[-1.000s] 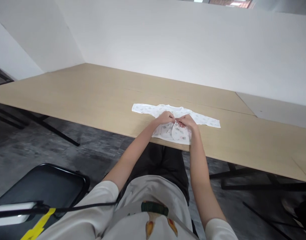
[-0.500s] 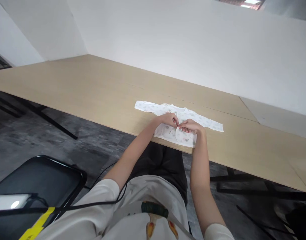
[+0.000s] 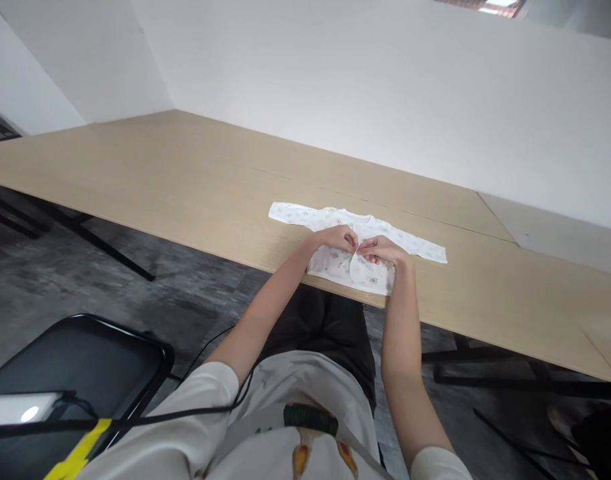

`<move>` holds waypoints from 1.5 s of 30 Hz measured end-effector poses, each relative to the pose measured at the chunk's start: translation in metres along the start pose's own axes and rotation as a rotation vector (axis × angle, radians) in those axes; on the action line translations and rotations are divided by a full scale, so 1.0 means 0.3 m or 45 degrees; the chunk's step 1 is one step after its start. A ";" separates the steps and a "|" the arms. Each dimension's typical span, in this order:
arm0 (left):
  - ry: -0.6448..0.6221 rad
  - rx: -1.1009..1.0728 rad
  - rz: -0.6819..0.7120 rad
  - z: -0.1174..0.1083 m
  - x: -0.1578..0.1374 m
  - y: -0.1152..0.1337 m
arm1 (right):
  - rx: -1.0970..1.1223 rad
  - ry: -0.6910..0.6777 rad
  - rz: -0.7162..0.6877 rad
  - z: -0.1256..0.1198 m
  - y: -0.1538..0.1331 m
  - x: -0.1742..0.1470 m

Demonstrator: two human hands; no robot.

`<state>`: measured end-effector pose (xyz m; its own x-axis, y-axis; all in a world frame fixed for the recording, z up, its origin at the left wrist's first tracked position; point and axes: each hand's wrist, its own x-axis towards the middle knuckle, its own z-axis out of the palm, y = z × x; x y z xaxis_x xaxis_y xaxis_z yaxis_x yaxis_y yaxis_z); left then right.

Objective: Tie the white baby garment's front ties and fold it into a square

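Observation:
A small white long-sleeved baby top [image 3: 330, 261] with a faint print lies at the table's front edge, its sleeves spread to both sides and its neckline away from me. My left hand [image 3: 339, 237] pinches the fabric at the middle of the front opening. Right beside it, my right hand [image 3: 380, 249] pinches the curved edge of the front flap, with the fingertips of both hands meeting. Whether a fastener sits between the fingers is too small to make out.
The long wooden table [image 3: 185, 180] runs across the view, with a white wall [image 3: 335, 80] behind it. At lower left stands a black chair [image 3: 110, 360] with a white device [image 3: 20, 408] on it. A black cable [image 3: 185, 412] crosses my left sleeve.
Both hands stay at the front opening of the baby top. The fingers of my right hand have shifted slightly and its flap edge is lifted a little; the top lies in the same place.

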<state>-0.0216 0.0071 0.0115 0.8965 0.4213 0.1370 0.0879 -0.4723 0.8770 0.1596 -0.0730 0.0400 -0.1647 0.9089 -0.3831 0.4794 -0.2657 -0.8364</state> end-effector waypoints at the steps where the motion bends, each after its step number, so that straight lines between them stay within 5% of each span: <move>1: -0.006 -0.016 -0.001 0.000 0.000 0.000 | -0.001 -0.002 -0.004 0.000 0.003 0.003; 31: 0.127 0.093 -0.146 0.009 -0.017 0.019 | -0.006 -0.027 0.060 0.009 0.014 0.016; 43: 0.050 0.289 -0.152 -0.007 -0.010 0.007 | -0.028 0.058 0.031 0.013 0.022 0.028; 45: 0.083 0.335 -0.187 -0.006 -0.013 0.003 | 0.038 0.202 -0.078 0.007 0.021 0.046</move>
<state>-0.0257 0.0063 0.0127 0.8370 0.5445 0.0544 0.3313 -0.5834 0.7415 0.1584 -0.0628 0.0286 -0.0532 0.9624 -0.2663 0.4461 -0.2157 -0.8686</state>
